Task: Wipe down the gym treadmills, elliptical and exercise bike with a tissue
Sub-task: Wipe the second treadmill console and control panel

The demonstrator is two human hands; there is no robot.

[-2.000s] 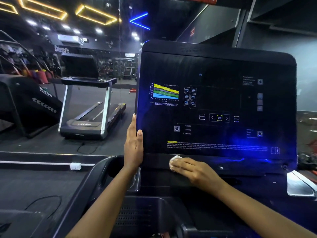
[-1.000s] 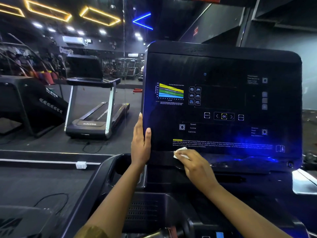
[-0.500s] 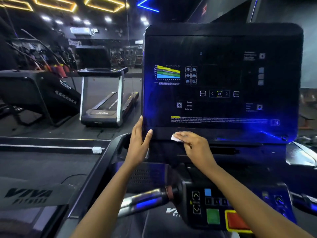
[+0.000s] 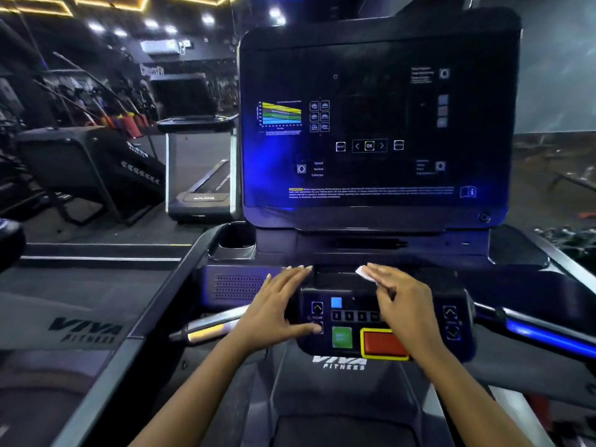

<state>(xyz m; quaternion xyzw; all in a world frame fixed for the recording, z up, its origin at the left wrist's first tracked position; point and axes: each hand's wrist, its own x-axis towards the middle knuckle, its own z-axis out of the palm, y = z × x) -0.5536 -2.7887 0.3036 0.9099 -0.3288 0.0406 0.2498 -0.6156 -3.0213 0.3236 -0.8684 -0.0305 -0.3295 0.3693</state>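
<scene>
Two hands: both sit over the keypad panel [image 4: 354, 317] of the treadmill [image 4: 342, 362], at 6 o'clock from its dark display [image 4: 377, 124].
Left hand [image 4: 277, 311]: at the panel's 9 o'clock side. The fingers are straight and close together, reaching the top corner, with the thumb spread away and lying on the panel face. It holds nothing and looks to be bracing.
Right hand [image 4: 403, 304]: at the panel's 12 to 1 o'clock, fingers curled over and pinching the tissue against the thumb.
Tissue [image 4: 366, 273]: white, with a small corner showing past the fingertips at the panel's 12 o'clock edge. Whether it touches the surface I cannot tell.
Step in hand: probably wiping the keypad panel, top edge first.
Next move: likely a sideways stroke along that edge, then down over the keys. Light pressure is needed, since the green button [image 4: 342, 337] and red button [image 4: 383, 345] lie at 6 o'clock under the wrist and could be pressed by accident.
Edges: a recessed ledge runs behind the panel at 12 o'clock. The rounded corners drop off at 3 and 9 o'clock, the latter toward the left handlebar [image 4: 209, 327].
Open room: free at 3 o'clock toward the blue-lit bar [image 4: 548, 337]. At 9 o'clock the left hand blocks a stroke, and a cup holder [image 4: 235, 243] sits at 10 o'clock.
</scene>
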